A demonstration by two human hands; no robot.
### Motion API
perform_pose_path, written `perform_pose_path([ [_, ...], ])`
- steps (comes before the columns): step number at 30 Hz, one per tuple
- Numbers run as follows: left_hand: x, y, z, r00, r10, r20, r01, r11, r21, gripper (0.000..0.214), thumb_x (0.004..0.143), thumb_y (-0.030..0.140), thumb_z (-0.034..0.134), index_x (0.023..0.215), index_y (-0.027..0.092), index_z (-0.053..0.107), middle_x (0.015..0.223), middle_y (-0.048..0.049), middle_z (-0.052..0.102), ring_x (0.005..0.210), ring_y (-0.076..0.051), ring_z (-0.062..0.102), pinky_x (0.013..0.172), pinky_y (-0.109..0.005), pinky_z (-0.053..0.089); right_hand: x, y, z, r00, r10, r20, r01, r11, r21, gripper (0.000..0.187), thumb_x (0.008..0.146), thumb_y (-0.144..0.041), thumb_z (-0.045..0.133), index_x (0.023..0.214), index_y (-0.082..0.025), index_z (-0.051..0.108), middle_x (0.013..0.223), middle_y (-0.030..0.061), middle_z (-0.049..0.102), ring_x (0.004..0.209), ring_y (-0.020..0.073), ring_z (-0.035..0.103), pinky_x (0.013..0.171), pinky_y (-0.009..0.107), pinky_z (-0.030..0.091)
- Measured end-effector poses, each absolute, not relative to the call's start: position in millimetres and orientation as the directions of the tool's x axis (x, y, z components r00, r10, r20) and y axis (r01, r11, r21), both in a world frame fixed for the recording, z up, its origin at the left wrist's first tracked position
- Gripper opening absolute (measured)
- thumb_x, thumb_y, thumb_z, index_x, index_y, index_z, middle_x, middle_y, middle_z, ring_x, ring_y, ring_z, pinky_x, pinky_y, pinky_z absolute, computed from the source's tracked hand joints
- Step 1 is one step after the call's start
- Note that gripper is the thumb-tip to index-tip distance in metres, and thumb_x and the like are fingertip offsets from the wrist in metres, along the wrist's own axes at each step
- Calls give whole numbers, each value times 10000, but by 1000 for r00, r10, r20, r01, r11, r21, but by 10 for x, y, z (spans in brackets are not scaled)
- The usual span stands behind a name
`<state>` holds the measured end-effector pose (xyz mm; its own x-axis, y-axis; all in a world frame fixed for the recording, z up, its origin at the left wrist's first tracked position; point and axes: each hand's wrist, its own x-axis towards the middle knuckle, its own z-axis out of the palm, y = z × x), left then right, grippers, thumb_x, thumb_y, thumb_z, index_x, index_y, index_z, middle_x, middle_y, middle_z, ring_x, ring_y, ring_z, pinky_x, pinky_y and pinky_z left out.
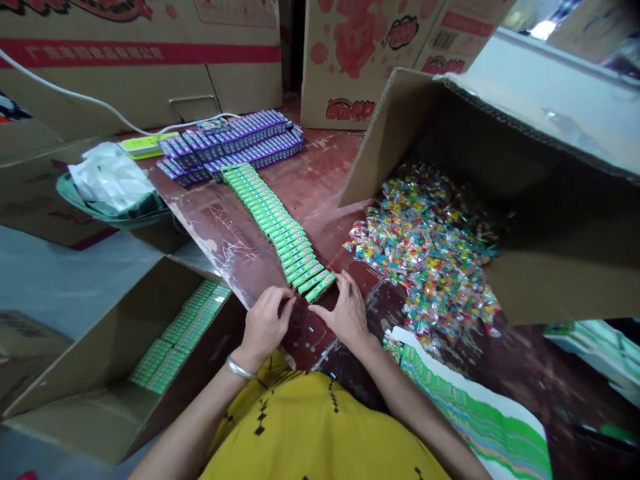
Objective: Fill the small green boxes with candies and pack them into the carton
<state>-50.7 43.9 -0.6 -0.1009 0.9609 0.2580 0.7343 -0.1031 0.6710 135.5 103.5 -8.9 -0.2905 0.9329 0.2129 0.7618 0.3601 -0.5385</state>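
Note:
A long row of small green boxes (274,220) runs slantwise across the dark red table (320,180). My left hand (266,321) rests at the near end of the row, its fingers curled beside the last box. My right hand (345,312) lies on the other side of that end, thumb and fingers touching the nearest green box (320,287). Whether either hand grips anything is unclear. A silver bangle (239,368) circles my left wrist.
Purple boxes (235,141) lie in rows at the table's far end. A tipped carton (500,167) at right spills wrapped candies (430,247). An open carton (120,373) at lower left holds green boxes. Flat green sheets (475,413) are stacked at lower right. A green basket (115,207) sits at left.

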Motion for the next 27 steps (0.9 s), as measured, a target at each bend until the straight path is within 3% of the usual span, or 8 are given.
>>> perform_pose_path([
  [4,-616,443,-128,0,968,250,745,-167,645,120,926,303,515,895,190,540,885,-40,590,857,-183,573,772,-315,466,1276,1025,-132,-298,934,197,763,358,-538,840,716,-524,730,1359,-114,379,1375,208,461,1323,327,383,1101,497,326],
  [11,-671,494,-220,85,968,235,734,-221,643,170,922,360,518,890,194,541,868,-35,588,839,-178,556,739,-306,457,1327,1070,-121,-390,915,104,690,365,-625,1028,749,-389,739,1521,-202,85,1505,128,350,1357,292,372,1092,476,360],
  [15,-690,599,-218,119,968,223,717,-239,655,164,915,355,531,875,196,538,859,-29,585,848,-182,541,735,-303,451,1287,1097,-144,-413,908,67,677,356,-644,954,790,-330,695,1524,-212,98,1525,118,316,1382,268,346,1097,457,362],
  [21,-759,652,-175,134,971,196,633,-236,737,101,909,295,550,880,199,540,863,-19,574,863,-173,538,760,-297,446,1274,1079,-94,-405,914,24,680,318,-661,934,794,-419,684,1522,-208,139,1514,131,336,1376,278,356,1098,475,350],
  [24,-776,579,-137,53,981,186,588,-181,789,112,901,303,562,892,197,525,878,-22,567,848,-168,538,760,-301,443,1403,1168,1,-439,898,-9,596,284,-752,926,793,-491,665,1520,-238,149,1538,104,293,1408,267,298,1132,485,293],
  [27,-742,511,-120,-15,987,159,576,-122,809,204,870,359,602,825,198,486,820,-5,544,770,-157,526,704,-294,435,1510,1401,82,-415,909,37,406,222,-886,746,903,-545,465,1516,-243,165,1550,88,270,1420,237,275,1143,483,268],
])
